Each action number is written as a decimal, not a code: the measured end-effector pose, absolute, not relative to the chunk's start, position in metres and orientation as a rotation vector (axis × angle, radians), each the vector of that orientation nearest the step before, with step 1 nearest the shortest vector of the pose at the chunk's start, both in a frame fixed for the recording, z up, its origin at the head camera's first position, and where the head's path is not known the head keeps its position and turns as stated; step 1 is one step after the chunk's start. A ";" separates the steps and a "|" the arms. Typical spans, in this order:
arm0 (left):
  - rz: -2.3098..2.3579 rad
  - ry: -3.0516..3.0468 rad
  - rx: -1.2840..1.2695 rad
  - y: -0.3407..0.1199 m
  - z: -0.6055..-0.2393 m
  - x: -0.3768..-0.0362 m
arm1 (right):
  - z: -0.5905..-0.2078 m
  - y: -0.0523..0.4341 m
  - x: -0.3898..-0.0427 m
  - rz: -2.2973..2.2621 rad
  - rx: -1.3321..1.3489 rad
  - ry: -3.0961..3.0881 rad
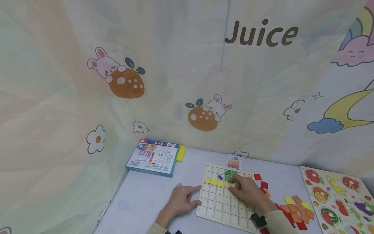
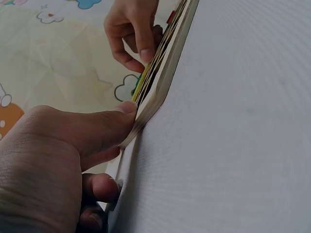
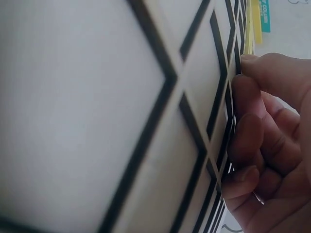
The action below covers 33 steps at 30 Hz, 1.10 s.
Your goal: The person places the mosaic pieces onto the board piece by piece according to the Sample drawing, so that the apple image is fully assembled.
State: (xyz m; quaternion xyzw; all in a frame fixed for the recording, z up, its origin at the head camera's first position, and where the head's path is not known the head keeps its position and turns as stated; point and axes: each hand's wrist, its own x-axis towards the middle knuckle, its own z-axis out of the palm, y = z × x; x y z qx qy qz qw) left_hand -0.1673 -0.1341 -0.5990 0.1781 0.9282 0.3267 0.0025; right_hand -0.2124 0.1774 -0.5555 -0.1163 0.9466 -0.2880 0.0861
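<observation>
over the upper part of a pale grid board [image 1: 210,213], the right hand [image 1: 244,188] has thumb and forefinger bent together, pinching the fourth yellow square [image 1: 227,185] of a row; the left hand [image 1: 182,198] has thumb and forefinger spread, both tips against the board's left edge; the right hand, its sleeve [image 1: 279,221] and a dark strap [image 1: 258,220] hide part of the board's right side; the cells hold three more yellow squares [image 1: 214,181] to the left, a tilted blue piece [image 1: 220,177] above them and green pieces [image 1: 234,173] near the far edge; a picture card [image 1: 234,162] sits at that edge; red squares [image 1: 264,185] lie just beside the right edge, and a loose heap [image 1: 298,209] of orange, yellow and red squares is near; farther right lies a fruit board [image 1: 330,195]; beyond the left hand, a box [image 1: 155,159] lies flat, contents hidden, beside a yellow slab [image 1: 180,153]; behind everything hangs a printed cloth [image 1: 175,48].
</observation>
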 end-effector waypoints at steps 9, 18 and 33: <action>1.043 2.898 0.565 -0.130 -0.599 -0.168 | -0.558 0.189 -0.215 -0.953 -0.385 2.771; 1.044 2.865 0.534 -0.126 -0.600 -0.165 | -0.541 0.258 -0.200 -1.039 -0.283 2.836; 1.045 2.890 0.544 -0.133 -0.596 -0.164 | -0.552 0.396 -0.183 -0.785 -0.010 2.784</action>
